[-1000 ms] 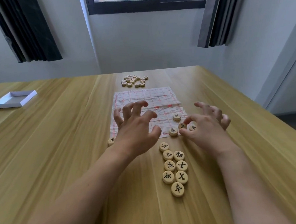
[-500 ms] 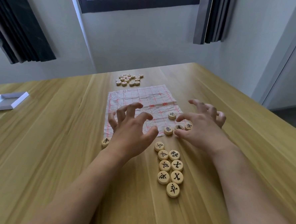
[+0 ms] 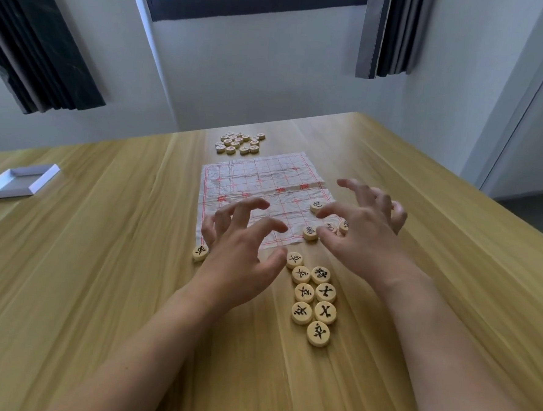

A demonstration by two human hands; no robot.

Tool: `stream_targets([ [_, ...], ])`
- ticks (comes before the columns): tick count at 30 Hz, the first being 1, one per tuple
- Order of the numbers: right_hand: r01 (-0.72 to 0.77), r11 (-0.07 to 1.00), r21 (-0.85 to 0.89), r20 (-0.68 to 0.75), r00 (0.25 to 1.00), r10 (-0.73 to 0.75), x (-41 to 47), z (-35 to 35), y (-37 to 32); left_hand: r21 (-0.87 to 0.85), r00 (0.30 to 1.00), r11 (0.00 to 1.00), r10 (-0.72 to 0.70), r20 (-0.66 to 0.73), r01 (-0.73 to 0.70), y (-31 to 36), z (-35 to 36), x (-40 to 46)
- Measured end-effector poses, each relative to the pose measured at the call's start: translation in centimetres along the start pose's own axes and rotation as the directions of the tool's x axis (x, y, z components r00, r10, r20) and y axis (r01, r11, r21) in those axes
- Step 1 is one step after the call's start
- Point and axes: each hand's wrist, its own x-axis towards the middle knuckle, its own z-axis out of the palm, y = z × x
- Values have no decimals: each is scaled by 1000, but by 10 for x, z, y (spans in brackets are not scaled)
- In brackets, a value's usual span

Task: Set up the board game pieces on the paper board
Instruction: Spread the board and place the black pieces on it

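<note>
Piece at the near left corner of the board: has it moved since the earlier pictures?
No. The piece still lies at the near left corner of the board, as before.

Two forearms, both bare from the lower frame edge up to the wrists; no sleeves, cuffs or fabric visible anywhere along them. Left hand [image 3: 238, 251]: bare, no glove, no ring, no watch or band at the wrist. Right hand [image 3: 365, 239]: bare likewise, no glove, no ring, nothing worn at the wrist. Five digits visible on the left hand; thumb and several fingers visible on the right, some partly hidden behind one another. Nails short, unpainted as far as can be told. No markings, tattoos or plasters discernible. Upper arms, shoulders and clothing outside the view.
</note>
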Motion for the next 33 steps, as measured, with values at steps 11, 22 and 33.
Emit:
stream_targets([
  [11,-1,980,201,26,1000,-4,-63,4,-16,-184,995,978,-97,29,100,11,-8,-59],
  [22,15,976,218,112,993,-40,-63,0,-19,-30,966,974,-217,138,223,22,-2,-57],
  [33,129,956,265,168,970,-177,-66,-3,-18,-91,979,988,-108,175,125,-4,-21,-70],
])
